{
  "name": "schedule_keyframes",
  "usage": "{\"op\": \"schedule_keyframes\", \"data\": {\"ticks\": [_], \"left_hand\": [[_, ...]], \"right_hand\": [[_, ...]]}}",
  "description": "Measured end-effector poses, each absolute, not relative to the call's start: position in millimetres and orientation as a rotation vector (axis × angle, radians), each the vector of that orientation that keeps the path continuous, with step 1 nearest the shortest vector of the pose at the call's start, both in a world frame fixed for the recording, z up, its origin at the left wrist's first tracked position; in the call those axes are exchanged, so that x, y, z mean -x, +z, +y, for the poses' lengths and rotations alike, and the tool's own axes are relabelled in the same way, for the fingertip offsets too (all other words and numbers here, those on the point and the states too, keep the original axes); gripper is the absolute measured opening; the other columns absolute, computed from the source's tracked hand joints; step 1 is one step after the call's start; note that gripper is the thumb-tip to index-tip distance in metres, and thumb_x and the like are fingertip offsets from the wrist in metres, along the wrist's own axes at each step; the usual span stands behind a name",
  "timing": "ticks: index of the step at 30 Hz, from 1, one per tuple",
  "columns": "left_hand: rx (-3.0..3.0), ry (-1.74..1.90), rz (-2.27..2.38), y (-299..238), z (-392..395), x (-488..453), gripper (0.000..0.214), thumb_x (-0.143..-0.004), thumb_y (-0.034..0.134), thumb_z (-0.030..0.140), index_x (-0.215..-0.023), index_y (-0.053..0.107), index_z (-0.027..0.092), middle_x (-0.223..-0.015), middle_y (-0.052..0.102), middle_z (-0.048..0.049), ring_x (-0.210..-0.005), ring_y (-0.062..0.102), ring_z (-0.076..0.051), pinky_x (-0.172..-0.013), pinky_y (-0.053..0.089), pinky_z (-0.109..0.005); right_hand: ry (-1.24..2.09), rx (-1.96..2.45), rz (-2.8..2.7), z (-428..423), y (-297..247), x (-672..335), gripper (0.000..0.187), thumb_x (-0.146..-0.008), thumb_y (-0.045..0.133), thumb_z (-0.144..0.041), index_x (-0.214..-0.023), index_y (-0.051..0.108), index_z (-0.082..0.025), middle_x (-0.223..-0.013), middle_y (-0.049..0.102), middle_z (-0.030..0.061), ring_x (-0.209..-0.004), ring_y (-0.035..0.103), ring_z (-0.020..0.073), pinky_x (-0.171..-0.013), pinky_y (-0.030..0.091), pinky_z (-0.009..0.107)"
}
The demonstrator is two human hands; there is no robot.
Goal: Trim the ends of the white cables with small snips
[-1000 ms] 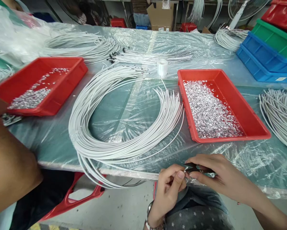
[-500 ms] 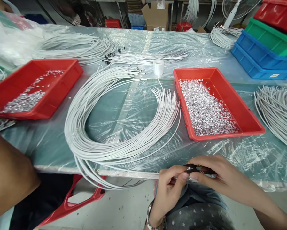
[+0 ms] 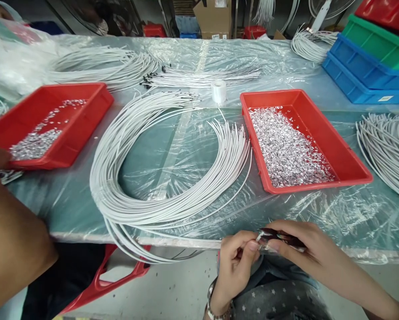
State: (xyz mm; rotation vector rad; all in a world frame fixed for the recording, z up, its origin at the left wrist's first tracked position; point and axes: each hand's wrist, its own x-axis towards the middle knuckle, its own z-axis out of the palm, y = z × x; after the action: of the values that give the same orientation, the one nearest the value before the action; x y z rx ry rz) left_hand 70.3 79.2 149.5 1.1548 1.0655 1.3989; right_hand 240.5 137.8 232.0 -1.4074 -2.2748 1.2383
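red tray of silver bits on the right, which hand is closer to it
Right. The right hand sits just below the red tray; the left hand is further left.

No readable text, brand, number or sign appears. A small white label [image 3: 385,98] sits on the side of the blue crate [image 3: 366,78] at far right, and another on a cardboard box [image 3: 212,18] behind the table; both are too small to read.
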Motion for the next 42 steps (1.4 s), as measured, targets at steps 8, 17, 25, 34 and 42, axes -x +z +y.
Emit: {"op": "schedule_keyframes", "data": {"ticks": [8,17,25,34,42], "left_hand": [[-1.082,1.307,0.969,157,82,-68,0.031,-0.1,0.052,0.034,-0.075,0.06,0.017,-0.045,0.037,0.0082,-0.038,0.03,-0.005,-0.04,0.023,-0.017],[-1.098,1.143,0.975,156,82,-63,0.037,-0.099,0.054,0.039,-0.071,0.063,0.015,-0.045,0.036,0.0073,-0.04,0.03,-0.006,-0.042,0.021,-0.019],[-1.144,1.025,0.988,160,84,-60,0.042,-0.099,0.052,0.043,-0.072,0.064,0.014,-0.046,0.029,0.0079,-0.042,0.022,-0.007,-0.042,0.016,-0.023],[-1.232,0.984,0.98,166,88,-64,0.036,-0.099,0.051,0.034,-0.07,0.059,0.015,-0.051,0.027,0.0076,-0.045,0.022,-0.007,-0.043,0.015,-0.022],[-1.485,0.886,1.16,162,86,-72,0.03,-0.1,0.05,0.031,-0.077,0.064,0.016,-0.057,0.039,0.0053,-0.047,0.032,-0.008,-0.048,0.021,-0.023]], "right_hand": [[0.92,1.227,-2.108,133,216,-265,0.022,-0.088,0.072,-0.04,-0.103,0.066,-0.025,-0.084,0.072,-0.0002,-0.061,0.063,0.012,-0.056,0.051,0.017],[0.988,0.876,-2.357,148,230,-249,0.009,-0.099,0.058,-0.024,-0.104,0.065,-0.023,-0.074,0.071,-0.0015,-0.064,0.067,0.012,-0.063,0.048,0.022],[1.033,0.837,-2.516,153,236,-251,0.013,-0.102,0.05,-0.022,-0.098,0.063,-0.023,-0.068,0.067,-0.0028,-0.057,0.058,0.0117,-0.061,0.039,0.026],[1.164,1.046,-2.716,164,247,-253,0.01,-0.089,0.056,-0.014,-0.084,0.06,-0.021,-0.062,0.052,-0.0055,-0.052,0.044,0.0095,-0.053,0.027,0.024],[1.426,1.139,-2.769,190,263,-240,0.037,-0.084,0.06,-0.018,-0.059,0.033,-0.018,-0.054,0.03,-0.0058,-0.052,0.029,0.0097,-0.049,0.016,0.026]]}}
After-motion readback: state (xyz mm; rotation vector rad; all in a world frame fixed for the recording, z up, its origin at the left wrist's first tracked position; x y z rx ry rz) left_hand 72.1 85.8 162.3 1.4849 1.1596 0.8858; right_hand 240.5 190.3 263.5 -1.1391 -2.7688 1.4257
